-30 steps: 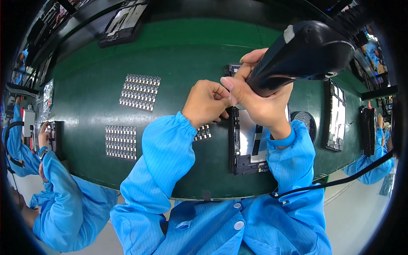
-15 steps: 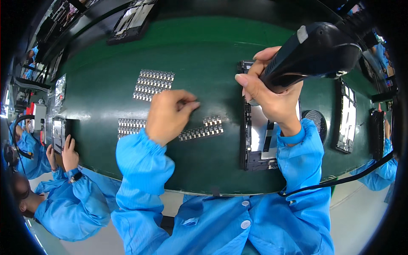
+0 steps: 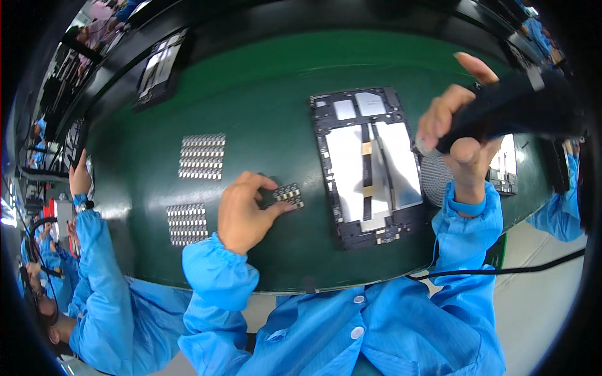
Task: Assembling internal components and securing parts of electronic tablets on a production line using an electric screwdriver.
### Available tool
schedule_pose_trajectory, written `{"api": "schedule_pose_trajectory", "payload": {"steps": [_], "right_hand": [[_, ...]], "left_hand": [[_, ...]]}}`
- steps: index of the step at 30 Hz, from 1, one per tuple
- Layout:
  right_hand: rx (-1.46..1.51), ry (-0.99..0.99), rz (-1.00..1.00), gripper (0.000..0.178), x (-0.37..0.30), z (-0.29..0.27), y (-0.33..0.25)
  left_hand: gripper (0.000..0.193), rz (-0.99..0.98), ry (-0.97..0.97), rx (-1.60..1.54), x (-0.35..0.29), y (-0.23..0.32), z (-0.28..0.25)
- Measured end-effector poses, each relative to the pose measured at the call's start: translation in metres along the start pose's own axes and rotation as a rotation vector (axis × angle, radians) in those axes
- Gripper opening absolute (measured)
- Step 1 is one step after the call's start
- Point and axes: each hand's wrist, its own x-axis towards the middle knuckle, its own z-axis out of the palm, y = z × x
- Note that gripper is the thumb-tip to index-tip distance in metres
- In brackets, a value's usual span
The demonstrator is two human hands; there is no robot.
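My left hand (image 3: 246, 210) rests low over the green table, thumb and fingers curved round the edges of a small block of circuit pieces (image 3: 289, 197). Its thumb touches the lower edge of that block. Further left lie two neat blocks of the same small pieces, the upper one (image 3: 202, 156) and the lower one (image 3: 187, 224). My right hand (image 3: 467, 144), raised on the right, is closed round a black hand-held tool (image 3: 508, 106), one finger lifted off it. Left of that hand lies an opened tablet (image 3: 375, 169) with silver battery panels and dark flat cables.
A round dark grille (image 3: 436, 178) stands beside the tablet. Another opened device (image 3: 503, 166) lies farther right, and one (image 3: 160, 69) at the back left. A black cable (image 3: 501, 272) crosses the lower right. Co-workers in blue sit at both sides; one's hand (image 3: 80, 175) is at the left.
My right hand has moved right with the tool, off the tablet, uncovering it. My left hand has come down round the small block, whose pieces now sit closer together. The view has shifted.
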Motion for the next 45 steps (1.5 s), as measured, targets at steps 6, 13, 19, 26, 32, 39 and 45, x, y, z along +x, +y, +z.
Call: {"api": "schedule_pose_trajectory", "payload": {"steps": [6, 13, 19, 26, 32, 39, 45], "right_hand": [[-0.203, 0.249, 0.107, 0.046, -0.030, -0.058, -0.027], [-0.121, 0.357, 0.117, 0.039, -0.056, -0.077, -0.019], [-0.131, 0.373, 0.160, 0.036, -0.056, -0.068, -0.009], [-0.242, 0.248, 0.236, 0.038, -0.059, -0.069, -0.004], [-0.223, 0.244, 0.233, 0.036, -0.059, -0.066, -0.006], [-0.230, 0.225, 0.216, 0.038, -0.060, -0.067, -0.005], [-0.251, 0.285, 0.176, 0.038, -0.056, -0.061, -0.013]], "left_hand": [[0.024, -0.247, -0.202, -0.562, 0.012, -0.007, -0.010], [0.020, -0.031, 0.058, -0.025, 0.008, -0.004, 0.011], [0.017, 0.310, 0.232, 0.095, 0.004, 0.035, 0.024], [0.013, 0.105, 0.186, -0.204, 0.002, 0.039, 0.041], [0.012, 0.119, 0.215, -0.118, 0.006, 0.027, 0.044], [0.015, 0.282, 0.273, -0.072, -0.001, 0.033, 0.048], [0.016, 0.358, 0.247, -0.087, -0.003, 0.032, 0.056]]}}
